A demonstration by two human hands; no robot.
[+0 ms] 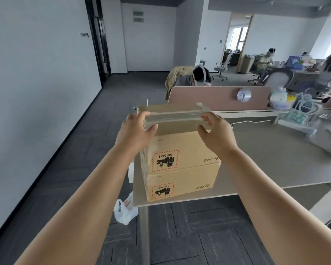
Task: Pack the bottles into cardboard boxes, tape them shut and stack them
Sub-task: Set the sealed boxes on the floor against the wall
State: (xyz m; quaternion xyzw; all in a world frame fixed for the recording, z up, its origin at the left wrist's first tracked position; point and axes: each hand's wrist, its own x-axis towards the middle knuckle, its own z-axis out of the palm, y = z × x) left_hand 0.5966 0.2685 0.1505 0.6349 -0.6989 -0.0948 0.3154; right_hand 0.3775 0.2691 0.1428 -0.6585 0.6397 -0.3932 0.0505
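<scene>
Two cardboard boxes stand stacked at the near left corner of the grey table [275,165]. The lower box [182,185] and the upper box [187,150] both show upside-down UN 3481 labels. A third cardboard box [172,109], taped along its top seam, is held just above the upper one. My left hand [137,131] grips its left end and my right hand [214,132] grips its right end. No bottles are visible.
A roll of clear tape [243,95] sits on the pink desk divider [208,97]. A white plastic bag [125,211] lies on the carpet by the table leg. Clutter [302,109] fills the table's far right. People sit at desks behind.
</scene>
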